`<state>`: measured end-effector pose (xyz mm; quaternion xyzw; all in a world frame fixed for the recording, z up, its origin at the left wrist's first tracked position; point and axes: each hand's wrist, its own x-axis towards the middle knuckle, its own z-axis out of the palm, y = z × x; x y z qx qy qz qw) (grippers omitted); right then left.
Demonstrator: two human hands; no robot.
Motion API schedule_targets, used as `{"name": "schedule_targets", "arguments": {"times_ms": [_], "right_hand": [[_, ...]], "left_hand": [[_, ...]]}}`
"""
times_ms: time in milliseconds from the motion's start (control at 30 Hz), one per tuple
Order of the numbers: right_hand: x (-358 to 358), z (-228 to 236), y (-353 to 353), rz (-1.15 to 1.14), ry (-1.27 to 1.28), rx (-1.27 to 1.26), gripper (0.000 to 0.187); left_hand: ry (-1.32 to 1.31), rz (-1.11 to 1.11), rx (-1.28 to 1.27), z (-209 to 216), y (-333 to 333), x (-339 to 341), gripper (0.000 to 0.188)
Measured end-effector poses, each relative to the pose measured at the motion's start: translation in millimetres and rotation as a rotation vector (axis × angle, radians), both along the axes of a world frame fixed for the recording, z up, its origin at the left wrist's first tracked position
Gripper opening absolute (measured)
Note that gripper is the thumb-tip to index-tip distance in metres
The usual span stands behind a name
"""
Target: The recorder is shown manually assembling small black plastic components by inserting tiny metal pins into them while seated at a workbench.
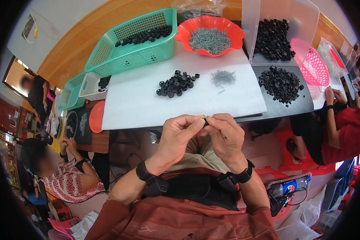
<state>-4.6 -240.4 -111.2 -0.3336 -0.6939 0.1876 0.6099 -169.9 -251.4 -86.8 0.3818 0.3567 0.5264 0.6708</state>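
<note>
My left hand (179, 136) and my right hand (227, 137) meet in front of the table's near edge, with fingertips pinched together. Between them is a small black plastic part (206, 122), mostly covered by my fingers. Both hands are closed on it. Beyond them, on a white foam sheet (136, 108), lies a pile of black round caps (178, 83). To its right is a small heap of metal screws (223, 77), with a few loose ones at its near side.
At the back stand a green basket (134, 60) of black parts, a red scalloped bowl (182, 38) of screws and a clear bin (280, 60) of black parts. Black rings (281, 85) are heaped at right. Co-workers sit on both sides, one in a patterned shirt (74, 182).
</note>
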Motion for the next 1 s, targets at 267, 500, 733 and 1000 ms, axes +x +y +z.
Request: {"name": "schedule_targets", "arguments": {"times_ms": [267,500,733,1000], "right_hand": [[5,-3,3,-0.004,-0.027,0.001,0.023],[13,5,1,0.095,-0.033,-0.093,0.028],[20,22,-1,0.257,-0.112,-0.219,0.033],[25,29,-3,0.253,-0.237,-0.253,0.025]], "left_hand": [[0.006,-0.045,-0.030,-2,-4,1,0.016],[-0.029,-0.111,-0.055,-4,0,-3,0.015],[-0.113,-0.129,-0.149,7,-3,-4,0.023],[-0.035,-0.181,-0.132,13,-3,-10,0.022]]}}
